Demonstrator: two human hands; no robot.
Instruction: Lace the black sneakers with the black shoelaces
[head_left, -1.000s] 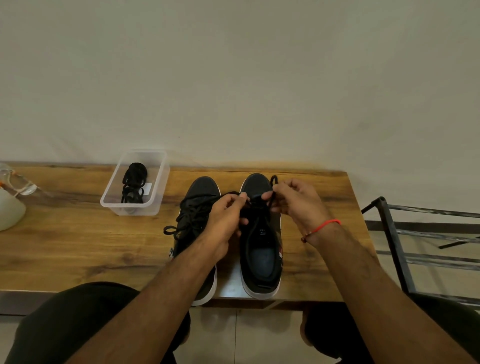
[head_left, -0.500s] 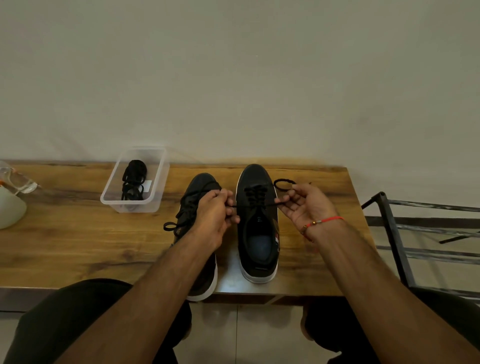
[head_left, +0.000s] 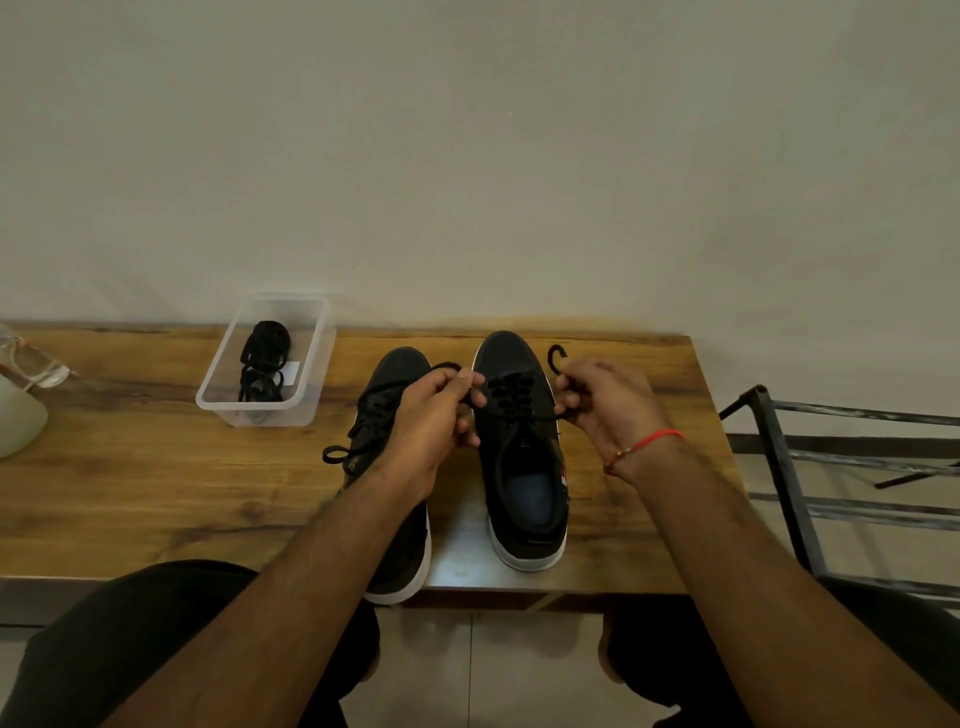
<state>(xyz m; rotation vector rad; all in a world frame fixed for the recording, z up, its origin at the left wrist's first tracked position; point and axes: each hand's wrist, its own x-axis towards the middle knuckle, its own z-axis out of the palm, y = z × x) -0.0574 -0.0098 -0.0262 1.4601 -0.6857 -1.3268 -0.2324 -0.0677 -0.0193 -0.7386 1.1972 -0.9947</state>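
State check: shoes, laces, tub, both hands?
Left sneaker: laced, lace end loose on table.
Right sneaker: partly laced.
Shoelace: one end in each hand.
Left hand: pinching lace.
Right hand: gripping lace.
Plastic tub: open, holds spare laces.

Wooden table (head_left: 130, 483) against the wall. On it: two black sneakers, left (head_left: 395, 561) and right (head_left: 524, 467), side by side; clear tub (head_left: 317, 364) holding laces (head_left: 262, 364); white object (head_left: 18, 421) at left edge.
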